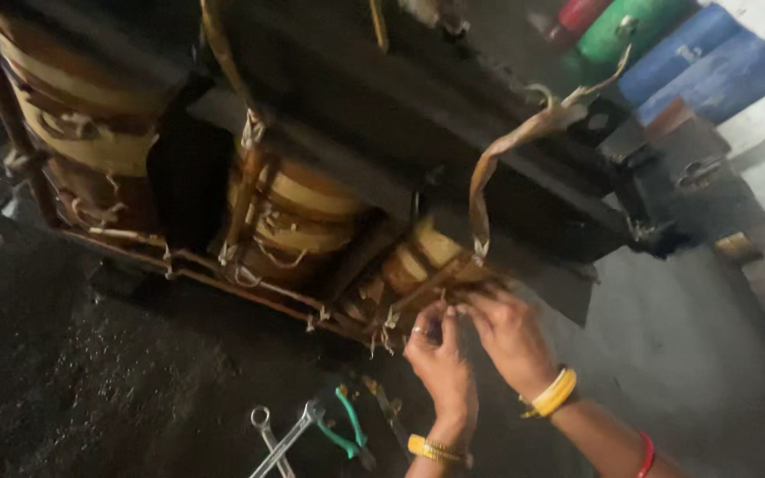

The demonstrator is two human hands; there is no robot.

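Both hands pinched on pale cloth binding tape [447, 305] at rightmost yellow-brown wound coil [418, 261]: left hand [440, 358] below it, right hand [508, 335] just beside; tape running up-right.

Dark, grimy floor [90, 381] carries everything. Large wound-coil unit [294, 212] sits directly on it, up beyond the hands. Below and left of the hands lie green-handled pliers [347, 429] and, just beside them, a metal spanner [267, 438]. Coloured drums [666, 44] far upper right

Both hands, left [440, 354] and right [508, 335], pinch paper-wrapped leads [436, 281] on a coil [422, 261]
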